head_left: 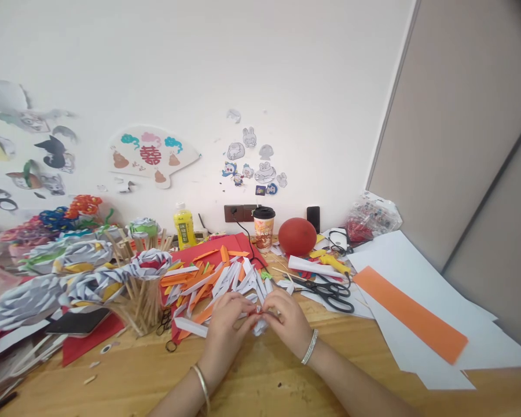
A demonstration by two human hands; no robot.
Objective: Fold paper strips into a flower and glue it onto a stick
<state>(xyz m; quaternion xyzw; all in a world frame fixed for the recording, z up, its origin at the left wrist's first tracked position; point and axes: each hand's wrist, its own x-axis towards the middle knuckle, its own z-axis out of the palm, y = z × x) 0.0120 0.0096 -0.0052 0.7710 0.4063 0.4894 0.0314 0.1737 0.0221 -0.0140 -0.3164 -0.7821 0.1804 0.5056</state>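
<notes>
My left hand (230, 317) and my right hand (289, 318) meet over the front of the table, fingertips almost touching. Both are closed in a pinch on a small folded paper piece (259, 329), whitish with what looks like a touch of red; the fingers hide much of it. Just behind them lies a loose heap of folded white paper strips (237, 275) and orange paper strips (206, 284). A bangle circles my left wrist, and a pale bracelet my right.
Left stand paper flowers (95, 284) and a bundle of wooden sticks (141, 307). Behind the heap are a yellow bottle (184, 229), a lidded cup (264, 231) and a red balloon (297, 237). Black scissors (330, 292), a yellow glue gun (334, 262) and an orange sheet (412, 313) lie right.
</notes>
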